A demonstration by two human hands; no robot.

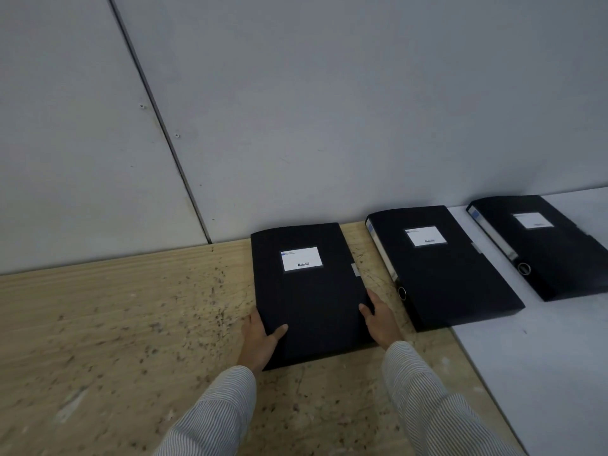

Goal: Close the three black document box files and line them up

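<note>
Three black box files lie flat and closed in a row along the wall, each with a white label on top. The left box file (309, 291) rests on the wooden surface. My left hand (260, 340) grips its near left edge, thumb on the lid. My right hand (381, 320) holds its near right edge. The middle box file (441, 268) lies just to the right, straddling the wood and a white surface. The right box file (539, 245) lies farther right on the white surface.
The wooden tabletop (131, 324) is speckled with dark marks and extends to the left and toward me. A white surface (543, 357) covers the right side. A grey panelled wall (296, 110) stands directly behind the files.
</note>
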